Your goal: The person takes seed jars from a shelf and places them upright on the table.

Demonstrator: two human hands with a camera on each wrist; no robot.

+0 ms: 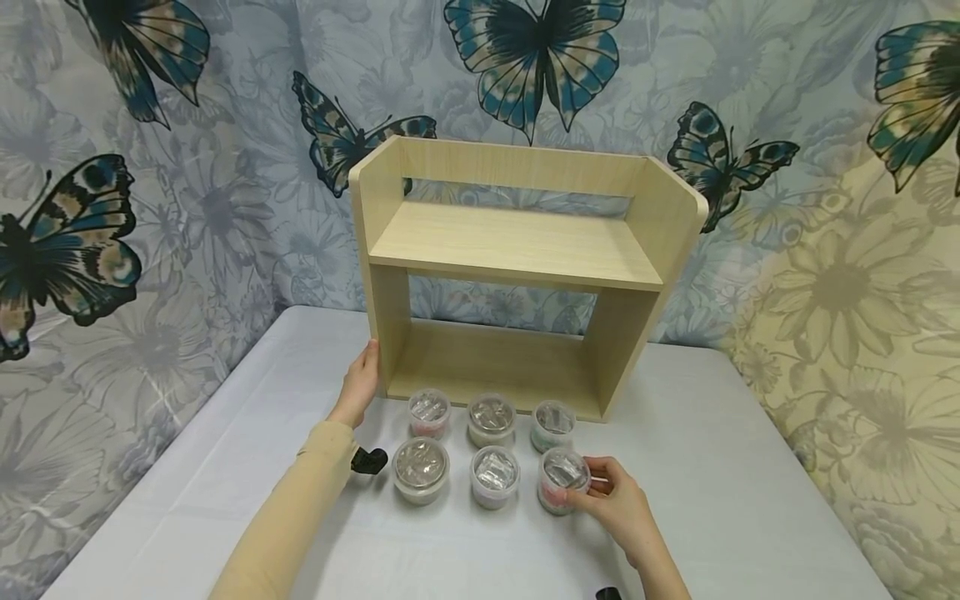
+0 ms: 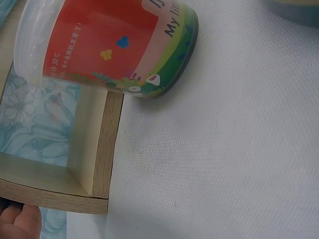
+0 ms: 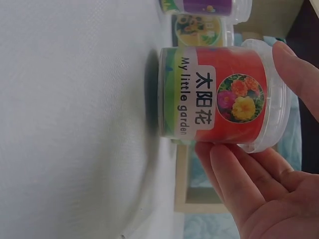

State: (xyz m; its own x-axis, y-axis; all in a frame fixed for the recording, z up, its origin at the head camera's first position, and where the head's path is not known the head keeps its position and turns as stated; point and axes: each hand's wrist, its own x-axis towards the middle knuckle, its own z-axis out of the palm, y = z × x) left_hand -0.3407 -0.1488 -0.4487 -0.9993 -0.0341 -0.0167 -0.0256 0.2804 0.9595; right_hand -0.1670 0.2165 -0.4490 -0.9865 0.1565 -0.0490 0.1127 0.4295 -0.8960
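My right hand (image 1: 621, 507) holds a clear plastic tub (image 1: 564, 473) at the front right, thumb on one side and fingers on the other. Its red label (image 3: 239, 130) reads "My little garden" with a flower picture in the right wrist view. My left hand (image 1: 358, 387) lies against the outer left side of a light wooden two-tier shelf (image 1: 517, 242); its fingers (image 2: 24, 221) show beside the panel in the left wrist view. Another red-labelled tub (image 2: 104, 40) is close in that view.
Several lidded tubs stand in two rows before the shelf, among them a front left tub (image 1: 421, 471), a front middle tub (image 1: 495, 477) and a back right tub (image 1: 553, 425). A white cloth (image 1: 720, 483) covers the table. Butterfly-patterned fabric (image 1: 225, 208) hangs behind.
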